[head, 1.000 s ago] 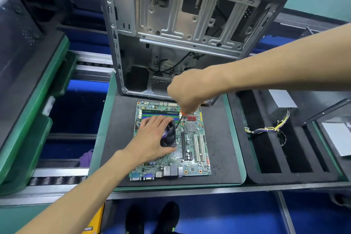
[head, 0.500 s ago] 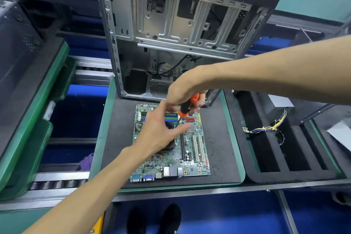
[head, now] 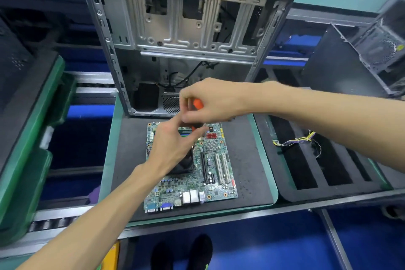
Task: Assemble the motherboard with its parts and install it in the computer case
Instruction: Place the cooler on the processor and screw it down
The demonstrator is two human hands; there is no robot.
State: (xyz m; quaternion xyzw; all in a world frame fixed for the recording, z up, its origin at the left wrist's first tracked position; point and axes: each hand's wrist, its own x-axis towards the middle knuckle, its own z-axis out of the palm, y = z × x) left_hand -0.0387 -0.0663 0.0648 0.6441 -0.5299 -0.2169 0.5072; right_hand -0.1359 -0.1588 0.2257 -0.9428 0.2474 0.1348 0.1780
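Motherboard (head: 197,173) lies flat on a black foam mat (head: 247,173) on the counter, directly under both sets of fingers. Behind the fingers stands the open computer case (head: 175,35), its bare metal frame facing the person.

The right hand (head: 210,101) reaches in from the right, and its fingers (head: 186,99) are curled round the orange handle of a screwdriver (head: 197,103); the tool points down toward the upper part of the board, and its tip is hidden behind the left hand. The left hand (head: 173,149) comes up from below, hovering over or resting on the black cooler fan (head: 184,164), of which only a lower corner shows beneath the palm. Its fingers (head: 197,132) are stretched forward and only slightly bent, reaching just under the right hand near the shaft of the tool; whether they touch the shaft cannot be told through the blur.

Right of the right fingers, well apart, a black foam tray (head: 328,184) with long slots holds a bundle of coloured wires (head: 295,140). Below the left forearm, past the counter edge, the person's black shoes (head: 197,250) stand on a blue floor.
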